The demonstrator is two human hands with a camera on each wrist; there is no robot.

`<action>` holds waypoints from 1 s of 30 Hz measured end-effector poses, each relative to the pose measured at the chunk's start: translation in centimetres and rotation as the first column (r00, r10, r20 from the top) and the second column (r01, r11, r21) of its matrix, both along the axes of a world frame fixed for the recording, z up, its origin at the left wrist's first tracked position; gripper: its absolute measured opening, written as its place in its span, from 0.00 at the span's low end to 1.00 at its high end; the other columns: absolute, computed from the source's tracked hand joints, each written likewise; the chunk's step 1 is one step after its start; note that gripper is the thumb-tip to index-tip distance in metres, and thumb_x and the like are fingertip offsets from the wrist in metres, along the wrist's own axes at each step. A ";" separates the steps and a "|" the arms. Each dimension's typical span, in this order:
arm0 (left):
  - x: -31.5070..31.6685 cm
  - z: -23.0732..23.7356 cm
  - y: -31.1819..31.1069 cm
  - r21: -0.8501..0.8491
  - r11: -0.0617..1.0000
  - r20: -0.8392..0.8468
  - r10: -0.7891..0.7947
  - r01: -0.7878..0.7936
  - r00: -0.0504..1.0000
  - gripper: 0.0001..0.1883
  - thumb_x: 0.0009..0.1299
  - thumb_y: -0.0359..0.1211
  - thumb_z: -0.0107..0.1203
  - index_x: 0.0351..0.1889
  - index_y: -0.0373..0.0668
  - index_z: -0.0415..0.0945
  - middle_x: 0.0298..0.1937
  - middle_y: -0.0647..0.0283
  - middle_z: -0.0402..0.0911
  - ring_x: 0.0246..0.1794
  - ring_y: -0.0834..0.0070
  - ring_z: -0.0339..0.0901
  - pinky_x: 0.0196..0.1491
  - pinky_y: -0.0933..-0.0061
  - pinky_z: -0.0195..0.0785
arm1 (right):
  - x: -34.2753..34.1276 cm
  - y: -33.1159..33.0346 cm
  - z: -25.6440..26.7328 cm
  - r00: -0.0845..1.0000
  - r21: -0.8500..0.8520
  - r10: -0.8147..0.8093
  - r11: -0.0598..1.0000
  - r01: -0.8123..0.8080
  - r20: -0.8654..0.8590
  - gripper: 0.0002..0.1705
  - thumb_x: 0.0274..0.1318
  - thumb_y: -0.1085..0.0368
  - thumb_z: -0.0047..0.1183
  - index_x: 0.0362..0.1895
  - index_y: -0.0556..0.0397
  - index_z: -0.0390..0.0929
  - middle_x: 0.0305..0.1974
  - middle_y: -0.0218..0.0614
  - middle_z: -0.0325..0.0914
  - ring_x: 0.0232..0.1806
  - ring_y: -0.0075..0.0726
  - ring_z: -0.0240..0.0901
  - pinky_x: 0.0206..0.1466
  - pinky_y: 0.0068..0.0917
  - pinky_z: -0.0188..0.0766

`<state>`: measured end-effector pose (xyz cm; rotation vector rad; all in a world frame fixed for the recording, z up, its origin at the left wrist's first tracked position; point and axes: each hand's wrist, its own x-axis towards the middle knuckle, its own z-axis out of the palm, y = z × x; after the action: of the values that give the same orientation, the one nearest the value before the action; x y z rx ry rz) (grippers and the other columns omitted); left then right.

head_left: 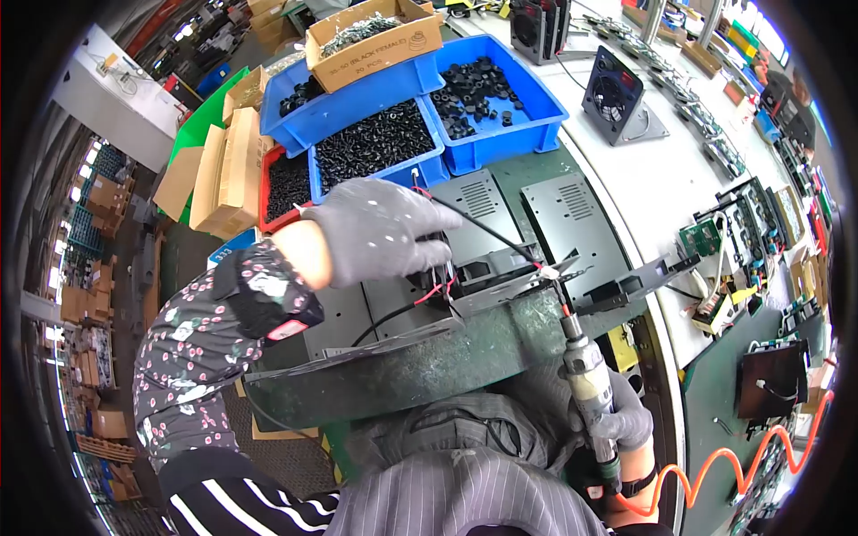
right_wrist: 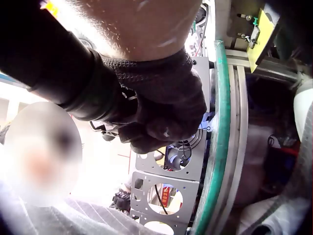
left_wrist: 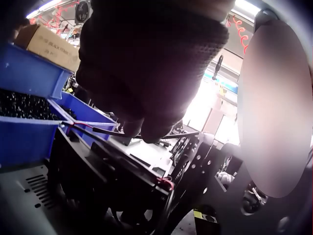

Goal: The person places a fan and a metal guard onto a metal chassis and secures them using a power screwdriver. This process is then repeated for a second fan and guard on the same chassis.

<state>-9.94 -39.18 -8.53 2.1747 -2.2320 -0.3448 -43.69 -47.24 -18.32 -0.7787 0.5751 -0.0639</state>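
At the centre of the head view, the grey-gloved left hand (head_left: 384, 228) is hovering over grey slotted metal panels (head_left: 590, 237), beside a thin black cable (head_left: 500, 237); whether it is pinching anything, I cannot tell. Lower right, the grey-gloved right hand (head_left: 630, 422) is gripping a silver cylindrical screwdriver (head_left: 587, 380), which is pointing up the frame. Across the left wrist view's middle, the cable is crossing near the left fingers, with blue plastic bins (left_wrist: 24, 142) sitting at left. At the right wrist view's centre, the right hand is appearing curled above grey metal plates with round cutouts (right_wrist: 191, 201).
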 end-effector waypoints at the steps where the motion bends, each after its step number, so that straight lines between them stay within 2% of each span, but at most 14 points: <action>1: -0.1 -0.2 0.0 0.049 0.998 0.094 0.028 -0.033 0.995 0.17 0.65 0.45 0.50 0.46 0.49 0.78 0.36 0.55 0.80 0.38 0.57 0.77 0.40 0.59 0.70 | -0.1 -0.1 -0.1 1.000 0.011 0.006 1.000 -0.006 -0.002 0.50 0.18 0.63 0.70 0.54 0.63 0.64 0.31 0.35 0.72 0.28 0.29 0.71 0.32 0.22 0.68; 2: 0.6 -0.4 0.0 0.046 0.998 0.088 0.033 -0.037 0.996 0.17 0.65 0.45 0.50 0.46 0.49 0.78 0.36 0.55 0.80 0.38 0.57 0.77 0.40 0.59 0.70 | -0.3 -0.1 -0.2 1.000 0.024 0.012 1.000 -0.012 -0.006 0.50 0.18 0.63 0.70 0.54 0.63 0.64 0.31 0.35 0.73 0.28 0.29 0.71 0.32 0.22 0.68; 4: 1.8 -0.2 -0.1 0.157 0.982 0.321 -0.147 0.101 0.936 0.16 0.62 0.45 0.50 0.42 0.49 0.79 0.36 0.58 0.81 0.38 0.59 0.78 0.40 0.59 0.70 | -0.4 -0.2 -0.4 1.000 0.028 0.014 1.000 -0.013 -0.007 0.49 0.17 0.64 0.70 0.54 0.62 0.64 0.30 0.35 0.73 0.27 0.29 0.71 0.32 0.21 0.67; 5: 1.7 0.1 0.0 0.234 0.960 0.325 0.073 -0.155 0.943 0.12 0.60 0.41 0.50 0.34 0.48 0.80 0.34 0.60 0.81 0.37 0.60 0.78 0.39 0.60 0.70 | -0.3 -0.3 -0.3 1.000 0.039 0.018 0.999 -0.017 -0.012 0.49 0.18 0.65 0.70 0.54 0.62 0.64 0.30 0.35 0.73 0.27 0.29 0.71 0.32 0.21 0.67; 8: 2.4 -0.1 0.9 0.208 0.953 0.311 0.150 -0.221 0.938 0.11 0.61 0.38 0.48 0.28 0.47 0.81 0.31 0.60 0.80 0.36 0.60 0.77 0.38 0.60 0.70 | -0.3 -0.4 -0.3 0.999 0.050 0.025 0.998 -0.023 -0.030 0.48 0.18 0.65 0.70 0.54 0.62 0.64 0.29 0.35 0.73 0.26 0.29 0.71 0.31 0.21 0.67; 12: 1.3 0.5 -0.1 0.135 0.976 0.218 0.138 -0.170 0.966 0.12 0.62 0.40 0.49 0.30 0.46 0.81 0.32 0.60 0.81 0.36 0.60 0.77 0.39 0.61 0.70 | -0.4 -0.4 -0.7 0.999 0.054 0.035 0.998 -0.034 -0.012 0.49 0.18 0.65 0.69 0.54 0.62 0.64 0.29 0.34 0.73 0.26 0.28 0.71 0.31 0.21 0.67; 14: 0.4 0.5 -1.1 -0.049 0.996 -0.008 0.079 -0.079 0.997 0.15 0.63 0.43 0.49 0.34 0.44 0.80 0.33 0.59 0.81 0.38 0.60 0.78 0.42 0.61 0.69 | -0.4 -0.3 -0.7 1.000 0.054 0.024 0.998 -0.024 -0.010 0.49 0.18 0.65 0.69 0.55 0.62 0.64 0.29 0.34 0.73 0.26 0.28 0.71 0.31 0.21 0.67; 17: -1.7 0.7 -3.4 -0.054 0.998 -0.099 0.032 -0.037 0.995 0.19 0.64 0.47 0.49 0.39 0.43 0.80 0.37 0.55 0.81 0.41 0.59 0.77 0.45 0.62 0.69 | -0.2 -0.1 -0.5 1.000 0.031 0.017 0.999 -0.017 -0.005 0.50 0.18 0.65 0.69 0.56 0.63 0.63 0.29 0.34 0.73 0.26 0.27 0.70 0.31 0.20 0.68; 18: -2.2 0.4 -4.2 -0.057 0.998 -0.102 0.028 -0.034 0.994 0.19 0.64 0.47 0.49 0.39 0.43 0.80 0.37 0.55 0.81 0.41 0.59 0.77 0.45 0.62 0.69 | -0.1 0.0 -0.3 1.000 0.041 0.006 0.999 -0.006 -0.009 0.50 0.19 0.65 0.69 0.56 0.63 0.63 0.29 0.33 0.73 0.26 0.27 0.70 0.31 0.20 0.68; 20: -2.9 -0.1 -5.9 0.205 0.977 0.057 0.046 -0.057 0.997 0.24 0.62 0.52 0.50 0.43 0.42 0.79 0.42 0.52 0.80 0.44 0.58 0.77 0.48 0.62 0.69 | -0.2 0.0 -0.3 1.000 0.047 -0.005 0.999 0.006 -0.015 0.50 0.19 0.65 0.69 0.56 0.63 0.62 0.29 0.33 0.73 0.26 0.27 0.70 0.31 0.21 0.68; 21: -3.5 0.1 -6.6 0.317 0.946 0.040 0.061 -0.070 0.997 0.24 0.61 0.52 0.50 0.44 0.43 0.78 0.42 0.51 0.80 0.45 0.57 0.77 0.50 0.63 0.69 | -0.3 -0.1 -0.4 1.000 0.040 0.017 0.999 -0.016 -0.014 0.51 0.19 0.64 0.69 0.56 0.63 0.62 0.30 0.33 0.73 0.26 0.27 0.70 0.32 0.20 0.68; 24: -4.2 -1.3 -7.5 0.388 0.921 0.088 -0.018 -0.018 0.996 0.22 0.60 0.49 0.49 0.42 0.42 0.79 0.40 0.52 0.80 0.44 0.57 0.77 0.49 0.62 0.69 | -0.4 0.1 -0.7 1.000 0.037 0.026 0.999 -0.026 -0.004 0.51 0.19 0.64 0.70 0.57 0.63 0.62 0.30 0.33 0.73 0.27 0.26 0.70 0.33 0.19 0.68; 28: -3.3 -0.2 -6.8 0.360 0.929 0.126 0.039 -0.082 0.991 0.20 0.58 0.47 0.48 0.36 0.41 0.79 0.35 0.51 0.79 0.40 0.58 0.77 0.44 0.60 0.70 | -0.4 0.0 -0.8 1.000 0.018 0.022 1.000 -0.022 0.010 0.50 0.20 0.64 0.70 0.56 0.63 0.62 0.30 0.33 0.72 0.27 0.26 0.70 0.33 0.19 0.67; 30: -1.2 1.7 -6.1 0.247 0.945 0.039 0.211 -0.214 0.977 0.20 0.57 0.45 0.50 0.35 0.38 0.79 0.33 0.51 0.80 0.36 0.62 0.78 0.40 0.63 0.70 | -0.3 0.0 -0.9 0.999 0.028 0.029 0.999 -0.030 0.030 0.49 0.21 0.64 0.70 0.56 0.63 0.62 0.30 0.33 0.72 0.28 0.26 0.70 0.33 0.19 0.67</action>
<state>-11.09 -45.26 -6.81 2.5174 -2.0272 -0.6404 -43.99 -47.26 -19.25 -0.7569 0.5350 -0.0401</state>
